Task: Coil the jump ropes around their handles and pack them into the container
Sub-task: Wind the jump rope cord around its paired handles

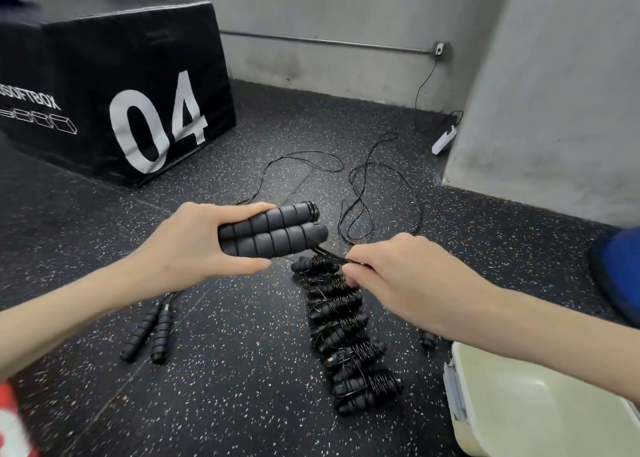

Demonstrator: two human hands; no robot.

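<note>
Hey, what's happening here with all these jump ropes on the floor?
A person is coiling jump ropes. The left hand grips a pair of foam handles held side by side, while the right hand pinches the thin black cord just below them. The rest of that cord trails loose across the floor. A row of already coiled ropes lies below, another uncoiled pair waits on the left, and the cream container sits open nearby.

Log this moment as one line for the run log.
step: start coil | left hand: grips paired handles | right hand: pinches rope | coiled ropes: row on floor | container: none seen inside
</note>
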